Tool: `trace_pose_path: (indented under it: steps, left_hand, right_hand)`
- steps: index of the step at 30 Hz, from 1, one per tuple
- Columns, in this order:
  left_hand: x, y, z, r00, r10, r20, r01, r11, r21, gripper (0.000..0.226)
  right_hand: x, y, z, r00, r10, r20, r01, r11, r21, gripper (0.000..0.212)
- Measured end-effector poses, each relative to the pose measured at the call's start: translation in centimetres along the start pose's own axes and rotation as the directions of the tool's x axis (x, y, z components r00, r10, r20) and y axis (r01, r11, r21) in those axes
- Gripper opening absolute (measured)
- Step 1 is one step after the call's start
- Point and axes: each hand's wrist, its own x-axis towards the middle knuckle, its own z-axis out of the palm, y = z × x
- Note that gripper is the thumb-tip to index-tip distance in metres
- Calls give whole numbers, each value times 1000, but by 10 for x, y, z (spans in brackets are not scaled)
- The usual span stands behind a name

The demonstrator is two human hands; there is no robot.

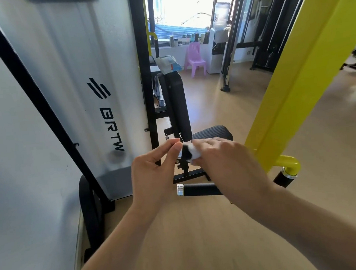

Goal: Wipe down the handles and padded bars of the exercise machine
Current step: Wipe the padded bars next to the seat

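A small white wipe (194,152) is held between both hands in front of the machine. My right hand (223,159) covers most of it from above, and my left hand (154,170) pinches its left end with thumb and forefinger. Below the hands a black handle (200,189) with a chrome end cap points left. A second black grip (282,179) hangs from the yellow arm (292,89) at right. The black back pad (178,105) and black seat (212,132) stand behind the hands.
A white shroud (74,78) marked BRTW with a black frame fills the left. A pack of wipes (168,64) rests on top of the back pad. Farther back are a pink plastic chair (195,58), a water dispenser (219,39) and other black gym machines on a wooden floor.
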Motion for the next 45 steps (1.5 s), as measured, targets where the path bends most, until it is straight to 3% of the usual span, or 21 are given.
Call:
trace_pose_path:
  steps: [5, 12, 18, 21, 27, 31, 36, 38, 40, 43, 45]
  left_hand:
    - [1, -2, 1, 998, 58, -3, -57, 997, 43, 22]
    - [-3, -7, 6, 990, 132, -53, -124, 983, 132, 18]
    - [0, -8, 2, 989, 142, -43, -135, 981, 140, 12]
    - [1, -9, 0, 987, 154, -35, -148, 980, 134, 14]
    - [-1, -7, 4, 989, 139, -57, -132, 984, 116, 17]
    - [-2, -5, 2, 986, 165, -33, -159, 980, 123, 18]
    - [-4, -8, 1, 981, 189, -42, -182, 975, 130, 15]
    - [-4, -9, 1, 980, 193, -47, -183, 970, 157, 15]
    - [-4, -10, 2, 978, 206, -42, -195, 965, 175, 16]
    - [-5, -10, 2, 981, 193, -29, -185, 967, 176, 14]
    - [-5, -8, 3, 982, 188, -32, -180, 968, 177, 13]
  right_hand:
    - [13, -11, 4, 998, -30, 55, 23, 991, 128, 36]
    - [9, 36, -18, 957, -42, 287, 30, 999, 45, 32]
    - [17, 15, -5, 996, -24, 92, -8, 943, 334, 39]
    - [18, 14, 0, 998, -48, 47, 29, 940, 339, 39]
    - [1, 24, -13, 991, -34, 131, 11, 985, 172, 40]
    - [11, 14, 0, 998, -66, 16, 56, 940, 336, 58]
    - [20, 14, 2, 981, -99, 168, 3, 870, 494, 39]
    - [22, 26, -9, 943, -106, 315, -50, 892, 448, 29]
    - [19, 36, -20, 902, -64, 428, -68, 956, 286, 20]
    - [8, 40, -26, 911, 5, 413, -13, 1000, 16, 22]
    - [0, 34, -23, 943, -2, 332, 26, 997, -68, 21]
